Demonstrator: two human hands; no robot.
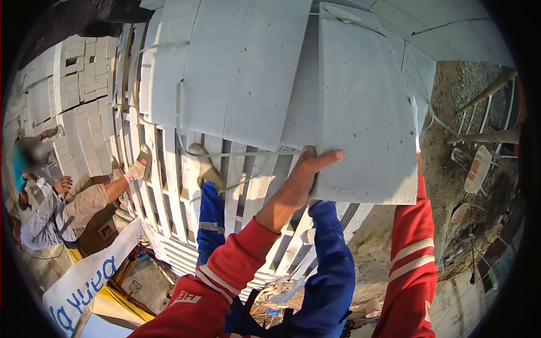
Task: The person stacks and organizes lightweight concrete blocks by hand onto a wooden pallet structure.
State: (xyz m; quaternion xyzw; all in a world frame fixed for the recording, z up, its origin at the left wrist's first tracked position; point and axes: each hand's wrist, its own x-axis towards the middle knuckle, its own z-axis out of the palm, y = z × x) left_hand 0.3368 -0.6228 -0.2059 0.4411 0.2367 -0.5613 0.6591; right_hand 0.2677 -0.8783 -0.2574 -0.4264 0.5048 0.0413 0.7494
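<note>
A large pale grey block (366, 112) stands out at the centre right, its near edge above my knee. My left hand (307, 174) grips its left edge, thumb lying on the top face and fingers hidden beneath. On the other side my right arm, in a red sleeve, reaches up to the block's right edge; only a sliver of my right hand (418, 162) shows there, its fingers hidden. More grey blocks (231, 73) lie side by side to the left. A loose pale strap (242, 154) runs across their front ends towards my left hand.
My feet are on slatted wooden pallets (186, 174). At the left, a person in shorts (84, 211) sits near another person in teal (21, 158). A printed banner (93, 276) hangs lower left. Poles and a wheelbarrow (478, 169) are at the right, below.
</note>
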